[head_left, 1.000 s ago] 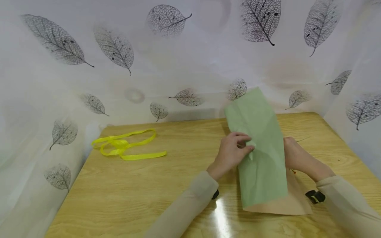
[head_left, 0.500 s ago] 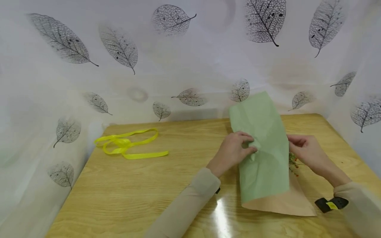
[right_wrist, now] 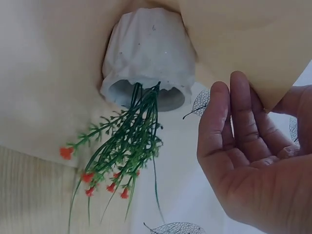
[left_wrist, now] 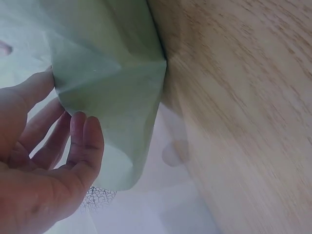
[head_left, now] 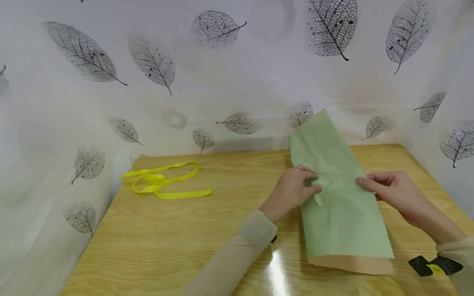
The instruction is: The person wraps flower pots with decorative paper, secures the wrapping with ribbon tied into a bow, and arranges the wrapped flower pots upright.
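Note:
A sheet of wrapping paper (head_left: 344, 222), green outside and tan inside, is wrapped round a white flowerpot (right_wrist: 148, 48). Artificial greenery (right_wrist: 131, 141) with small orange-red flowers comes out of the pot's mouth in the right wrist view. Pot and plant are hidden under the paper in the head view. My left hand (head_left: 290, 191) pinches a crumpled fold on the paper's left part. At the paper's right edge, my right hand (head_left: 400, 199) holds a corner between thumb and fingers.
A loosely looped yellow ribbon (head_left: 159, 181) lies on the left of the wooden table (head_left: 185, 238). Behind the table hangs a pale backdrop (head_left: 237, 82) printed with dark leaves. A black wrist strap (head_left: 435, 266) sits by the right sleeve.
My right hand has come out from behind the paper and moved right, now gripping its right edge. The green side has spread over the tan part and flowers. My left hand keeps its hold.

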### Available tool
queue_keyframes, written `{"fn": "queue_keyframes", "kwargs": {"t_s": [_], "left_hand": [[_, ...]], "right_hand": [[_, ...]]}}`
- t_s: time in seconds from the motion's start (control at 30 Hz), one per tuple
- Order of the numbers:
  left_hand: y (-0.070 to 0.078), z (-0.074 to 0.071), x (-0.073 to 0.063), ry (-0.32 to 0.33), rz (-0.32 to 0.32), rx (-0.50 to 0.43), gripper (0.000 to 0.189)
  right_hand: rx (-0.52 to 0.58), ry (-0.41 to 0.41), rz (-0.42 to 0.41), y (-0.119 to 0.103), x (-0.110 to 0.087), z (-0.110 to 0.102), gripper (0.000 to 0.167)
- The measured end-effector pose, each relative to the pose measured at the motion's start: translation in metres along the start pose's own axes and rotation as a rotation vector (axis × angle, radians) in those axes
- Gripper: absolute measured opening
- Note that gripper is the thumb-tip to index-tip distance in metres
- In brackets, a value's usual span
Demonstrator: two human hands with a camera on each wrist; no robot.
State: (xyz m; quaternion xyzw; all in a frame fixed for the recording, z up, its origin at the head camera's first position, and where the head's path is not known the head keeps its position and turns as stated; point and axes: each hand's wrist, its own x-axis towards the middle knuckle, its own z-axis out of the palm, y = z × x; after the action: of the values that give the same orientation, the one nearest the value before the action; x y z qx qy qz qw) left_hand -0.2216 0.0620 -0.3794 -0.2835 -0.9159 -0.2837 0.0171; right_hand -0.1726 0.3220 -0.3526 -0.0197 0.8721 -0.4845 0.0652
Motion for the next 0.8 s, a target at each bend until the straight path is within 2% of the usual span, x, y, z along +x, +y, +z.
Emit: {"fn": "queue_keyframes", "kwargs": {"t_s": [0.27,0.47,0.67,0.8], "left_hand": [[0.001,0.0,0.0,-0.002,-0.005,-0.027,0.034],[0.001,-0.003,0.001,-0.014,-0.028,-0.02,0.033],[0.005,-0.005,0.002,-0.031,-0.034,0.072,0.033],[0.007,-0.008,0.005,-0.028,-0.024,0.158,0.031]], "right_hand": [[-0.148,-0.061,0.12,0.021,-0.001,-0.004,0.042],[-0.161,-0.111,0.134,0.037,0.002,0.002,0.043],[-0.171,-0.121,0.132,0.042,0.002,0.003,0.046],[-0.295,-0.083,0.091,0.034,-0.004,-0.001,0.058]]}}
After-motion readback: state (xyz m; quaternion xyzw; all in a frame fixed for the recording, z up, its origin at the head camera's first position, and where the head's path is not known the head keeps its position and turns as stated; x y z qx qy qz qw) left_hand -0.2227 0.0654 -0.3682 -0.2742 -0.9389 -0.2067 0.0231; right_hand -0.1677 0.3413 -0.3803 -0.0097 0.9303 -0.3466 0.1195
